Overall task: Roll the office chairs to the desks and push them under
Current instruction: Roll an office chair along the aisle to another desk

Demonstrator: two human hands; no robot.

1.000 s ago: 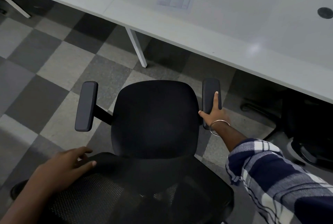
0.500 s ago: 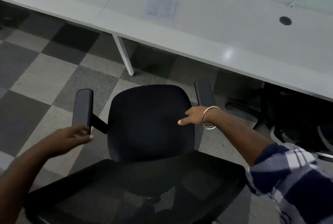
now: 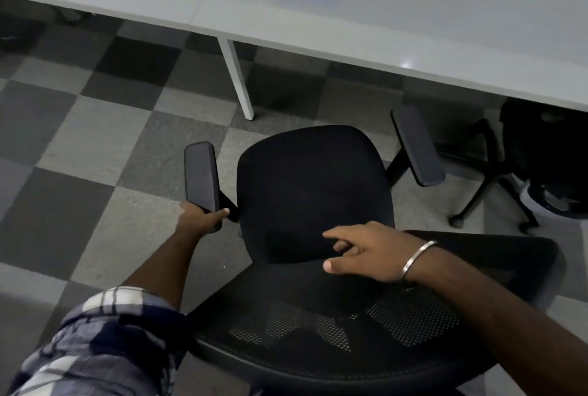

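Note:
A black office chair [image 3: 315, 185] with a mesh backrest [image 3: 366, 316] stands in front of the long white desk [image 3: 413, 23], its seat facing the desk. My left hand [image 3: 200, 219] grips the near end of the chair's left armrest [image 3: 201, 177], thumb curled over its inner edge. My right hand [image 3: 366, 252], with a metal bangle on the wrist, hovers over the top of the backrest and the rear of the seat, fingers spread and loosely bent, holding nothing. The right armrest [image 3: 416, 145] is free.
A white desk leg [image 3: 237, 77] stands on the checkered carpet floor [image 3: 89, 141] just left of the chair's front. A second black office chair [image 3: 541, 156] sits partly under the desk at the right, its star base sticking out.
My left hand moved onto the left armrest and took hold of its near end. My right hand left the right armrest and swung back over the backrest. The view shifted left.

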